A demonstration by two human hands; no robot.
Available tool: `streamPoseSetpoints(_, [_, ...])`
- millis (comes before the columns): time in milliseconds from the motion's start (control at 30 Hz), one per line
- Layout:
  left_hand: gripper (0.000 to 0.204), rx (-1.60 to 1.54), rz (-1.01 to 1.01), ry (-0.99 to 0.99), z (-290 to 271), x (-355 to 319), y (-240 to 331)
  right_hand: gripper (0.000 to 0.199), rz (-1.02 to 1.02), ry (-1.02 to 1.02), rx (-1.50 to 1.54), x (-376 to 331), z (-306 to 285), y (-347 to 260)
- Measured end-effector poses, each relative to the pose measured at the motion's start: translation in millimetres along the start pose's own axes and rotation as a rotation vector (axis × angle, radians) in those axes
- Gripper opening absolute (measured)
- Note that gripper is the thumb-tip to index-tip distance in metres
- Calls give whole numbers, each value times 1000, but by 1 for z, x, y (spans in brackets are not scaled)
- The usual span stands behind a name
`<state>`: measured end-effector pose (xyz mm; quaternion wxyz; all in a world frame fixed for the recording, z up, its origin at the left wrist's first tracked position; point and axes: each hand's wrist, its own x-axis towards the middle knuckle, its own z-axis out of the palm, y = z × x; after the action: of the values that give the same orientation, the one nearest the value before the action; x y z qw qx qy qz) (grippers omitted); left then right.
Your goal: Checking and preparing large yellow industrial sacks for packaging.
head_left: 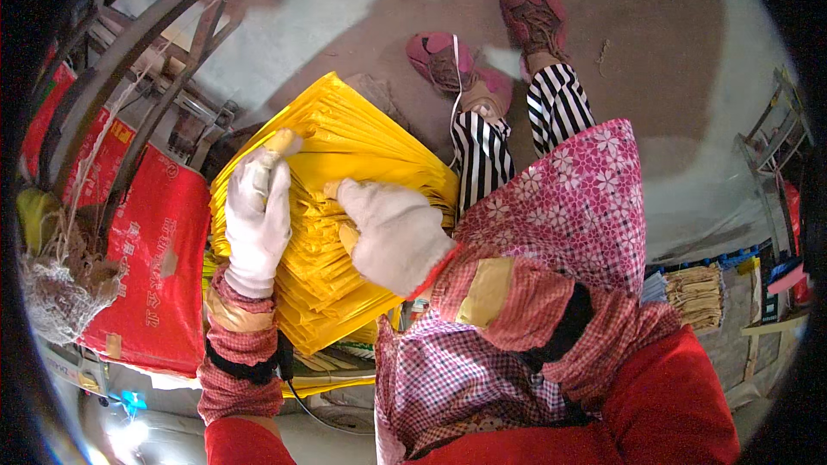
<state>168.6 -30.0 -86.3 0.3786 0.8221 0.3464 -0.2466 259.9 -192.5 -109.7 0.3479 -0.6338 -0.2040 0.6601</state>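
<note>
Partner: Which step are you reading on the feed?

Me: I'd call it working through the layers of the yellow stack (370,159), which lies under both gloved hands, left of the floral apron (568,198) (a red sack (164,271) sits just beside it).

Partner: And the next move?

Me: To my mind, it calls for fingertips separating an edge without dragging its neighbours.

Partner: Pose?

Me: My left hand (260,228) points away from the body over the stack's left side, fingers close together, tips bent. My right hand (392,237) reaches in from the right, back upward, fingers curled toward the ruffled layers.

Partner: Pinching anything?

Me: I can't tell for either; the gloves hide whether a sheet is caught.
</note>
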Motion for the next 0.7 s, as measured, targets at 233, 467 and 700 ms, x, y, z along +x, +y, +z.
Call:
streamPoseSetpoints(233, [29,21,29,60,8,6,-5,30,-27,-77,-102,10,-15,-7])
streamPoseSetpoints(467, [29,-22,-33,-30,3,2,-2,27,-133,150,-161,11,-12,-2])
streamPoseSetpoints(700, [27,-11,-117,93,10,12,-4,32,-144,-52,-38,13,-7,2])
